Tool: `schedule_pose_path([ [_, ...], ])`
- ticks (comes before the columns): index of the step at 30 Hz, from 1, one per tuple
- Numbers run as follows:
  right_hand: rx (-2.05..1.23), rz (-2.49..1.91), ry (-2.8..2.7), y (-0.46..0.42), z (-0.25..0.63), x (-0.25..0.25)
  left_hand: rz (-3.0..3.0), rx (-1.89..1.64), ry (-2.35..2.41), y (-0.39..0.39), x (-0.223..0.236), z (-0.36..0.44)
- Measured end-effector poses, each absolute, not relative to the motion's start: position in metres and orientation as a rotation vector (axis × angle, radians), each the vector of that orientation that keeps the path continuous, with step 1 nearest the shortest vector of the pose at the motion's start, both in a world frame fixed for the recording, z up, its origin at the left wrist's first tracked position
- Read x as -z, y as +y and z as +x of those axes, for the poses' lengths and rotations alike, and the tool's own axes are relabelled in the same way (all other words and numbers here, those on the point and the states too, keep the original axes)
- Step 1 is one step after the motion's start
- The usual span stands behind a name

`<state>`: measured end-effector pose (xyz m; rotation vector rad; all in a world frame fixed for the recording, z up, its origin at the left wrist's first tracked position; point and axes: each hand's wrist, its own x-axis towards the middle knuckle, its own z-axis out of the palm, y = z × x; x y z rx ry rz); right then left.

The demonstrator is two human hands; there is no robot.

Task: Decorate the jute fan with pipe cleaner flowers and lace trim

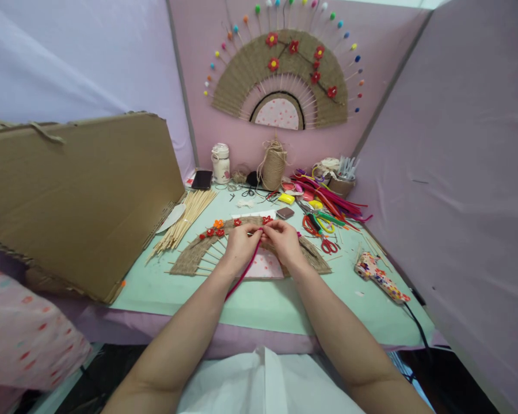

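Between both hands (261, 244), magenta stem (250, 263).

Both forearms reaching forward, hands (262, 244) close together, fingertips pinched

The table's front edge (267, 322) lies open between the forearms; scissors (328, 246) and glue gun (382, 277) obstruct the right

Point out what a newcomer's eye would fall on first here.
Probably the big twine fan on the pink back wall, with red flowers and an arc of colourful balls. Next, perhaps, the left hand and right hand, pinching a magenta strand over a similar fan on the green table.
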<state>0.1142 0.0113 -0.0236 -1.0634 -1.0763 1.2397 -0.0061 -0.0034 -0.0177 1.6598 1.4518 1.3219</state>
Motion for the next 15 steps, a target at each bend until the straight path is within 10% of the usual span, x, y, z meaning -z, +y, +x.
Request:
schedule_pose_path([
  [15, -1.068, -1.236, -1.257, 0.0121, 0.1245, 0.0170, 1.460, -1.271, 1.309, 0.0037, 0.0250, -0.0073],
])
